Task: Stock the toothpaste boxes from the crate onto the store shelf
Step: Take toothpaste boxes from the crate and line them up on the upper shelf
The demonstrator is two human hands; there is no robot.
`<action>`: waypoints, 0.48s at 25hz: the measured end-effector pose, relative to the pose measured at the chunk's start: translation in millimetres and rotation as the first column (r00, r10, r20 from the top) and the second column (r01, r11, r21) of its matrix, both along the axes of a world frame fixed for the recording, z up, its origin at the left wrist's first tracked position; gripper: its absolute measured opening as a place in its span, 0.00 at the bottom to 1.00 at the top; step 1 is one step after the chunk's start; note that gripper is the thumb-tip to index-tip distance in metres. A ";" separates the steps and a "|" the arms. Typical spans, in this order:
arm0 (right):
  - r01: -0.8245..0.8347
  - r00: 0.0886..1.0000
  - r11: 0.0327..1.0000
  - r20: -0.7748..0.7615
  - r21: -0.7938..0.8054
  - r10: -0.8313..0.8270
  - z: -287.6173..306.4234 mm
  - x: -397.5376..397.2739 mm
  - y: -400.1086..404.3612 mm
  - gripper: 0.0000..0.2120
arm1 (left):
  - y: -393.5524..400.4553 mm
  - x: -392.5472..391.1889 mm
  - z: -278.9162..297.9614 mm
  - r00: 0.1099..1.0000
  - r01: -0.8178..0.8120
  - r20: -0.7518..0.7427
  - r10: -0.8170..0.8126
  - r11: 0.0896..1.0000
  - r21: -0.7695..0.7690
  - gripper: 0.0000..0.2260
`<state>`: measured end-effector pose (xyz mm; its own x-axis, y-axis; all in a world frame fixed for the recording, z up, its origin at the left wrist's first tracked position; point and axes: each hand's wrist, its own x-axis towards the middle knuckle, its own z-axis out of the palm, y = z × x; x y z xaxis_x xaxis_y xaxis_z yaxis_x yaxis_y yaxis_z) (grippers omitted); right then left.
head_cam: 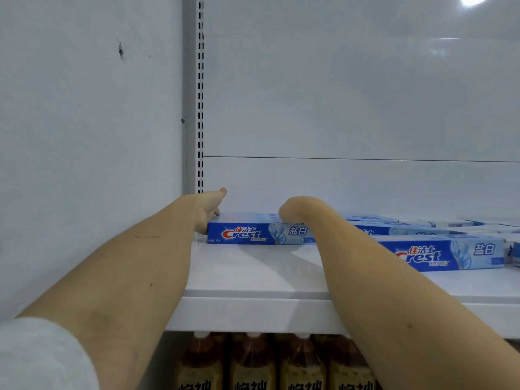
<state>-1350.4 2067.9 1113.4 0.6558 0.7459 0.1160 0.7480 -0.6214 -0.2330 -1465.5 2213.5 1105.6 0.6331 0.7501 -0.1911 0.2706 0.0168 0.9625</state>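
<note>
- Head view, hands: Seemingly at the placing step, both arms reached over the store shelf (253, 280) to one toothpaste box (259, 233) lying flat at the far left of the shelf, near the slotted upright (200, 94). The left hand (209, 211) was at the box's left end, thumb raised, fingers apparently round that end, though the contact was partly hidden. The right hand (289, 212) bent down at the wrist onto the box's top; its fingers lay behind the wrist, so whether they gripped or merely pressed could not be told.
- Head view, task's things: Further toothpaste boxes (450, 256) lay flat to the right, in rows running back toward the rear panel (351, 108). The crate was not in view.
- Head view, risks: The handled box sat just beside the neighbouring rows; a sideways push would probably skew them. The right forearm (394, 291) crossed in front of those rows, and drawing it back carelessly might drag a box toward the shelf's front edge.
- Head view, surroundings: A bare wall (84, 136) stood left of the upright and would limit how far left the box could go. Bottles of brown drink (253, 361) stood on the level below, under the shelf's lip.
</note>
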 end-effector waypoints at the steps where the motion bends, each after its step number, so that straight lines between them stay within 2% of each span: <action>1: 0.012 1.000 1.000 0.016 0.009 -0.012 -2.3 -0.1 5.0 0.05 | -2.1 0.0 1.3 1.000 -0.008 0.002 0.008 1.000 -0.005 0.37; 2: 0.034 0.998 0.999 0.060 0.028 -0.036 -4.0 -2.8 5.6 0.05 | -4.9 -0.4 1.9 0.999 -0.033 -0.010 0.033 0.999 0.020 0.35; 5: 0.045 0.971 0.968 0.217 0.248 -0.101 8.0 -19.7 -4.6 0.16 | -11.1 4.1 8.6 0.991 -0.053 -0.092 0.094 0.928 0.369 0.35; 8: -0.096 0.963 0.933 0.271 0.346 -0.002 43.2 -28.4 -32.4 0.17 | -44.5 -0.2 34.7 0.994 -0.108 0.062 0.088 0.838 0.535 0.33; 10: -0.151 0.962 0.921 0.269 0.358 0.053 66.2 -18.1 -62.6 0.18 | -77.2 -2.5 48.2 0.997 -0.040 0.078 -0.008 0.802 0.597 0.32; 12: -0.175 0.950 0.933 0.303 0.315 0.076 73.9 -0.3 -104.8 0.18 | -110.8 1.9 50.4 0.976 0.153 0.030 -0.215 0.779 0.609 0.28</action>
